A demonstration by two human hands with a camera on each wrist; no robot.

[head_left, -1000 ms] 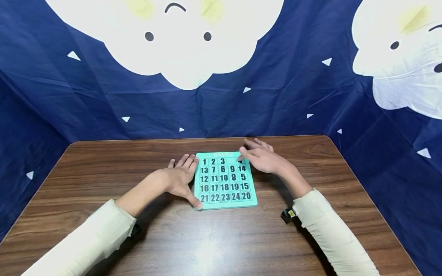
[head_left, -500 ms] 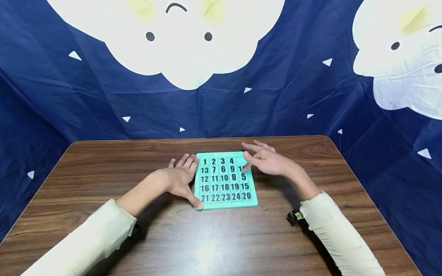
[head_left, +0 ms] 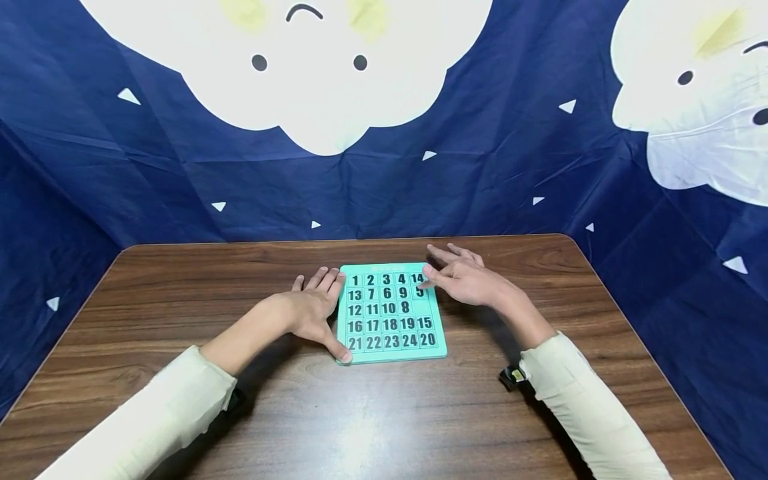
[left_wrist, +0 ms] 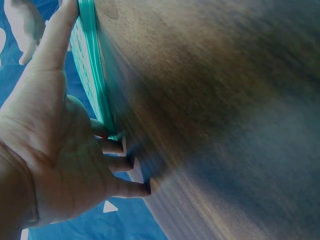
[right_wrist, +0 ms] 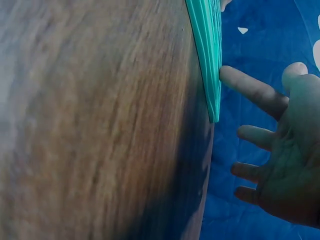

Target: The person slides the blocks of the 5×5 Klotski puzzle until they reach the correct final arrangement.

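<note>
A turquoise sliding number puzzle [head_left: 389,361] lies flat on the wooden table. My left hand [head_left: 303,313] is spread along its left edge, thumb on the lower left corner and fingertips near the upper left one. In the left wrist view, the left hand's thumb [left_wrist: 55,42] lies against the puzzle's side. With the index finger extended, my right hand [head_left: 465,281] touches the 5 tile [head_left: 419,292] in the second row, rightmost column. Directly above it sits the 14 tile [head_left: 417,279]. The gap [head_left: 423,308] is at the right end of the third row.
The brown wood-grain table [head_left: 384,420] reaches back to a dark blue cloth [head_left: 270,180] printed with white clouds and triangles. A small black device [head_left: 512,377] is at the right wrist, by the sleeve cuff.
The 4 tile slid left; then 14 moved up into the top right corner and 5 moved up below it. The right index finger followed these tiles. My left hand stayed in place.
</note>
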